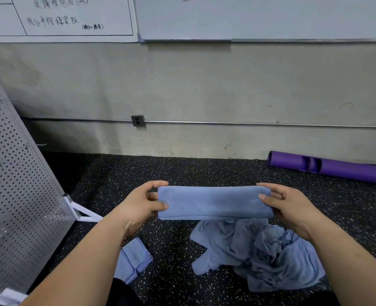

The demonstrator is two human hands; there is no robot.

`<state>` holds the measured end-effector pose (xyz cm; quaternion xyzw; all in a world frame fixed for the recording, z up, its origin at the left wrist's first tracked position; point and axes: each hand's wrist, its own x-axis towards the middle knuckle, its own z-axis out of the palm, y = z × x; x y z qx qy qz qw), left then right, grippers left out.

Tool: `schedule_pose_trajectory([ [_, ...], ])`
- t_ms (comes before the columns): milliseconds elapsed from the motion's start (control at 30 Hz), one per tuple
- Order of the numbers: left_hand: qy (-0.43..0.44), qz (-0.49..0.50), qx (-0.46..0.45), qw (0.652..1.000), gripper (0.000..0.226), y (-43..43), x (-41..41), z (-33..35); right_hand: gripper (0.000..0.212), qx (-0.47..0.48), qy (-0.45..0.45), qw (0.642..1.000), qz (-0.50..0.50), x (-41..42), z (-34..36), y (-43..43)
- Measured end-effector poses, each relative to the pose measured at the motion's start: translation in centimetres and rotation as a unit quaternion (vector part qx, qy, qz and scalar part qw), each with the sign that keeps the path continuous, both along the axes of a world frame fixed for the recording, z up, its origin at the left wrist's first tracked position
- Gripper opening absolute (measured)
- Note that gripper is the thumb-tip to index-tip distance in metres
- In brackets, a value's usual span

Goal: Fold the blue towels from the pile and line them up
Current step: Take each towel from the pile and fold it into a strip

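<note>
I see the folded blue cloth towel [214,203] stretched above the rumpled blue towel pile [259,252], left hand [141,205] and right hand [289,206] pinching its ends.

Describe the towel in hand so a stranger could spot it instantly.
On the speckled floor lies a crumpled blue pile. Above it, left hand and right hand pinch the ends of one towel. Only it is flat and held aloft.

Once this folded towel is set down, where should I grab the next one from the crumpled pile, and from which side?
Pinch the smooth flap at the left edge of the crumpled pile, coming in from the left over the bare floor. There the cloth lies spread and fairly flat; the right side is bunched in tangled folds, so the flap should probably pull free cleaner.
</note>
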<state>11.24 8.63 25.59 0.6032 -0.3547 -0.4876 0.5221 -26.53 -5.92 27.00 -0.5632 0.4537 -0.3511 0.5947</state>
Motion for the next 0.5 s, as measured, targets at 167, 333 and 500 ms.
schedule_pose_trajectory([
  [167, 0.007, 0.000, 0.015, 1.000, 0.021, 0.0, -0.6, 0.3, 0.025, -0.002, 0.000, 1.000, 0.007, -0.1, 0.0, 0.1],
  [333, -0.010, 0.033, 0.021, 0.999, 0.024, -0.4, -1.1, 0.7, 0.018, -0.034, 0.015, 0.999, 0.012, 0.4, 0.8, 0.7],
  [500, -0.004, 0.040, 0.030, 0.999, 0.037, -0.6, -1.8, 0.6, 0.019, -0.060, 0.016, 0.998, 0.002, 1.3, 1.2, 1.3],
])
